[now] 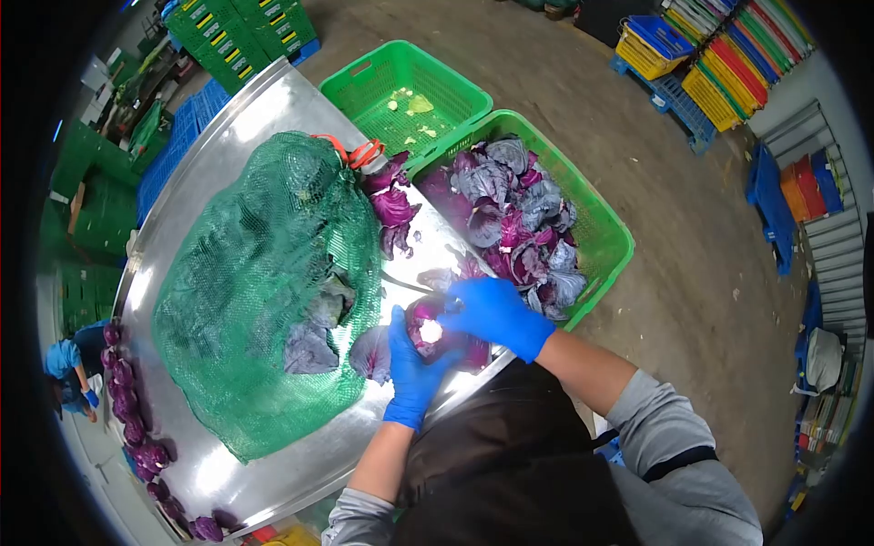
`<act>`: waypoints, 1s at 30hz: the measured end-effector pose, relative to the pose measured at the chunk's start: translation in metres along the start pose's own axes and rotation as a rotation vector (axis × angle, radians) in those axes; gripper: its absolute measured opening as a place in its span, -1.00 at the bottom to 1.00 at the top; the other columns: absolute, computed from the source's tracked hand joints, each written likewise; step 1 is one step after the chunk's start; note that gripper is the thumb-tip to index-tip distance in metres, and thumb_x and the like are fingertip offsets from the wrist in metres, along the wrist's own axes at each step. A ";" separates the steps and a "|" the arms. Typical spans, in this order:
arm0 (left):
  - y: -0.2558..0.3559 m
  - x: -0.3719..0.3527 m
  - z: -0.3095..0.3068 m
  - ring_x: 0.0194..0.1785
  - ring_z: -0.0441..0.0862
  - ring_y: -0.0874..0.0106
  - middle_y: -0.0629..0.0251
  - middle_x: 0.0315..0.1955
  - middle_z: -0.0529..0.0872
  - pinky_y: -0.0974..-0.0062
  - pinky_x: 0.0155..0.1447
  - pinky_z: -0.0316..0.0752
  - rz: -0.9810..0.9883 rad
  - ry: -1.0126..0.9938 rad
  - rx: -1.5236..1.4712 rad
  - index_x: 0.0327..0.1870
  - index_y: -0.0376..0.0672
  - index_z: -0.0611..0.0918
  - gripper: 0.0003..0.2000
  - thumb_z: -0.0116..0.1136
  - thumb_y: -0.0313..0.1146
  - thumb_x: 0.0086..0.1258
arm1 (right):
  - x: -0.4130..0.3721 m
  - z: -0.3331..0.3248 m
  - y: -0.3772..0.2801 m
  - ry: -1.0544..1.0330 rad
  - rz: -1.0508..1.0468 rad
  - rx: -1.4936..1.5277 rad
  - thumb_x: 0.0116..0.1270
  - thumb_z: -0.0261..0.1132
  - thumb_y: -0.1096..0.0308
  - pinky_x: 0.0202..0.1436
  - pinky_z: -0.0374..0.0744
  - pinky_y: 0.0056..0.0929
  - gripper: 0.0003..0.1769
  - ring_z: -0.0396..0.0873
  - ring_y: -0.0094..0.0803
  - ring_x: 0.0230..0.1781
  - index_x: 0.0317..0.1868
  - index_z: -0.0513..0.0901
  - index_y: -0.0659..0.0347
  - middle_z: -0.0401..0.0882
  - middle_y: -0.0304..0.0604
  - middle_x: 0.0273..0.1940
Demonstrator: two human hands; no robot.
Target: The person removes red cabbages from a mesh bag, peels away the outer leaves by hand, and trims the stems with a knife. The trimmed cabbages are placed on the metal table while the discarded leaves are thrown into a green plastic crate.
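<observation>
My left hand [412,371], in a blue glove, is wrapped round the lower left side of a red cabbage [422,325] with its pale cut stem facing up. On the cabbage's right side lies my right hand [496,314], also blue-gloved, its fingers bent over the leaves. Loose dark leaves [371,353] lie on the metal table [309,487] beside my left hand. A green mesh bag [264,273] with more leaves on it spreads out to the left. Purple leaf pieces [393,207] lie by the bag's red tie.
A green crate [596,214] full of cabbage leaves stands beyond my right hand, and another green crate [360,86] with a few scraps is behind it. Cabbages [125,403] line the table's left edge. A person in blue [64,357] is at far left.
</observation>
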State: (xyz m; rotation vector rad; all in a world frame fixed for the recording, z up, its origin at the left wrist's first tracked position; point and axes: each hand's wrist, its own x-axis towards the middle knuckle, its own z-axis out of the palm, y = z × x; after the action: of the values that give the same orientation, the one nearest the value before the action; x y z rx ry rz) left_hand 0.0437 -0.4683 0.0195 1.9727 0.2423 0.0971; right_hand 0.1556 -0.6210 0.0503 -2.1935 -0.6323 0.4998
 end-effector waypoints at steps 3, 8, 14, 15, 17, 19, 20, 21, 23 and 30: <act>-0.016 0.002 0.004 0.27 0.27 0.17 -0.01 0.20 0.26 0.34 0.34 0.21 0.080 -0.007 0.150 0.37 -0.40 -0.04 0.15 0.56 -0.29 -0.23 | 0.004 -0.011 -0.005 -0.098 0.011 -0.112 0.00 0.31 -0.14 -0.22 0.55 -0.17 -0.48 0.61 -0.05 -0.29 -0.23 0.64 0.13 0.62 0.03 -0.33; -0.013 0.000 0.005 0.29 0.25 0.11 -0.07 0.23 0.23 0.30 0.36 0.19 0.019 0.012 0.082 0.37 -0.41 -0.06 0.18 0.56 -0.24 -0.24 | -0.008 -0.011 -0.015 0.062 -0.038 0.008 -0.01 0.30 -0.10 -0.26 0.55 -0.16 -0.53 0.61 -0.03 -0.35 -0.35 0.65 0.18 0.61 0.05 -0.40; -0.009 -0.003 0.010 0.32 0.23 0.12 -0.08 0.26 0.21 0.31 0.36 0.17 0.043 0.040 0.199 0.38 -0.41 -0.06 0.17 0.56 -0.23 -0.21 | -0.008 0.004 0.017 -0.065 0.040 -0.065 -0.02 0.29 -0.07 -0.25 0.57 -0.18 -0.54 0.61 -0.02 -0.37 -0.44 0.64 0.24 0.61 0.08 -0.43; -0.008 -0.003 0.011 0.32 0.22 0.13 -0.08 0.26 0.20 0.32 0.37 0.17 0.039 0.046 0.223 0.38 -0.41 -0.05 0.16 0.56 -0.24 -0.20 | -0.008 0.008 0.021 -0.003 -0.008 -0.127 -0.02 0.30 -0.04 -0.27 0.56 -0.19 -0.56 0.61 -0.03 -0.37 -0.42 0.65 0.23 0.61 0.08 -0.43; -0.006 -0.004 0.008 0.33 0.20 0.14 -0.06 0.27 0.20 0.31 0.37 0.16 0.024 0.051 0.122 0.38 -0.41 -0.05 0.15 0.56 -0.25 -0.19 | -0.010 0.014 0.030 0.053 -0.060 -0.189 -0.03 0.32 -0.02 -0.28 0.56 -0.20 -0.57 0.61 -0.04 -0.38 -0.40 0.66 0.23 0.61 0.09 -0.44; -0.011 -0.007 -0.001 0.32 0.24 0.20 0.04 0.29 0.20 0.31 0.36 0.21 0.003 0.044 -0.104 0.39 -0.34 -0.02 0.09 0.53 -0.33 -0.13 | -0.016 0.012 0.031 0.187 -0.005 0.179 -0.04 0.34 0.04 -0.30 0.55 -0.22 -0.62 0.62 -0.07 -0.40 -0.39 0.67 0.22 0.60 0.10 -0.45; -0.016 -0.006 -0.007 0.32 0.24 0.20 0.04 0.29 0.20 0.31 0.36 0.21 0.004 0.043 -0.099 0.39 -0.34 -0.02 0.09 0.53 -0.33 -0.13 | -0.016 0.010 0.040 0.189 -0.006 0.184 -0.04 0.34 0.04 -0.30 0.55 -0.22 -0.62 0.62 -0.07 -0.40 -0.39 0.67 0.22 0.60 0.10 -0.45; -0.020 -0.006 -0.013 0.29 0.28 0.23 0.08 0.29 0.20 0.32 0.34 0.25 -0.044 0.028 -0.344 0.40 -0.29 0.00 0.05 0.51 -0.38 -0.10 | -0.016 0.010 0.057 0.060 0.193 0.241 0.01 0.34 0.13 -0.33 0.54 -0.25 -0.69 0.60 -0.11 -0.43 -0.40 0.64 0.22 0.60 0.01 -0.47; -0.023 -0.006 -0.025 0.22 0.38 0.32 0.18 0.28 0.25 0.34 0.27 0.38 -0.133 0.033 -0.632 0.37 -0.21 0.12 -0.06 0.45 -0.51 -0.09 | -0.018 0.011 0.092 -0.075 0.385 0.297 0.06 0.34 0.21 -0.35 0.53 -0.27 -0.76 0.58 -0.16 -0.46 -0.41 0.62 0.23 0.60 -0.07 -0.49; -0.009 0.009 -0.049 0.29 0.32 0.31 0.24 0.27 0.31 0.35 0.38 0.24 -0.132 -0.109 -0.723 0.36 -0.20 0.20 -0.02 0.50 -0.48 -0.22 | -0.012 -0.045 0.048 0.258 0.298 -0.308 0.12 0.30 0.11 -0.27 0.57 -0.19 -0.61 0.61 -0.07 -0.36 -0.09 0.57 0.12 0.64 -0.01 -0.34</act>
State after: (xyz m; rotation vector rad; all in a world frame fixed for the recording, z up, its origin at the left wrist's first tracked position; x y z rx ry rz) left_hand 0.0429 -0.4187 0.0311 1.2359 0.2250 -0.0108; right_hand 0.1832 -0.6814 0.0430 -2.6089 -0.2558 0.2729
